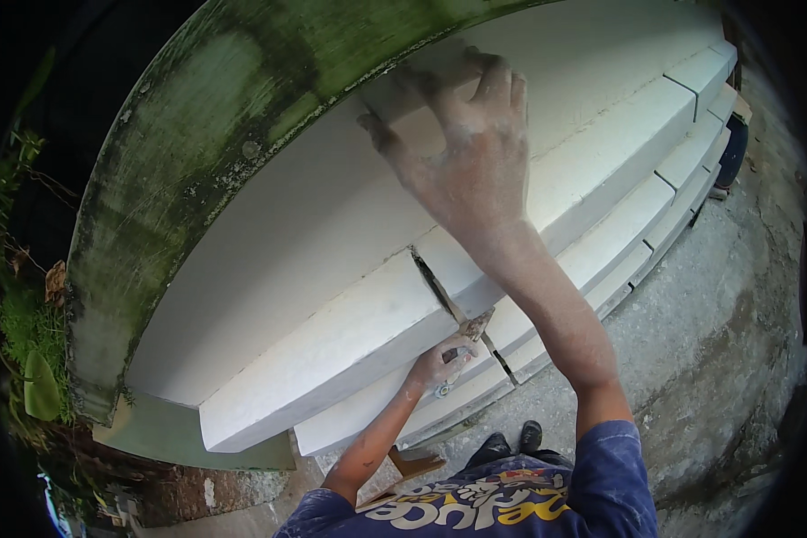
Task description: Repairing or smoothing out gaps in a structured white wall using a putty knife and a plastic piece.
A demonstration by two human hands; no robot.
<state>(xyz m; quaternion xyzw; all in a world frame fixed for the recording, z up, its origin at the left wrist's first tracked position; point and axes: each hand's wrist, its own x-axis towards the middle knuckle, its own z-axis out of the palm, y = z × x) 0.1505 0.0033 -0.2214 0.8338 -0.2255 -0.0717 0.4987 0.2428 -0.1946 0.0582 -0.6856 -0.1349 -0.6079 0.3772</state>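
My right hand, coated in pale dust, reaches up to a smooth white wall. Its fingers are spread around the edges of a pale rectangular block, held flat on the wall just below a mossy green ledge. Lower down, my left hand is closed at the front of the white stepped ledges. A small dusty tool, perhaps a scraper, sticks out of its fist beside a dark gap between two sections. Most of that tool is hidden by the fingers.
The curved, stained green ledge overhangs the wall along the top left. Plants grow at the far left. Rough concrete ground lies at the right, where part of another person shows at the far end of the steps.
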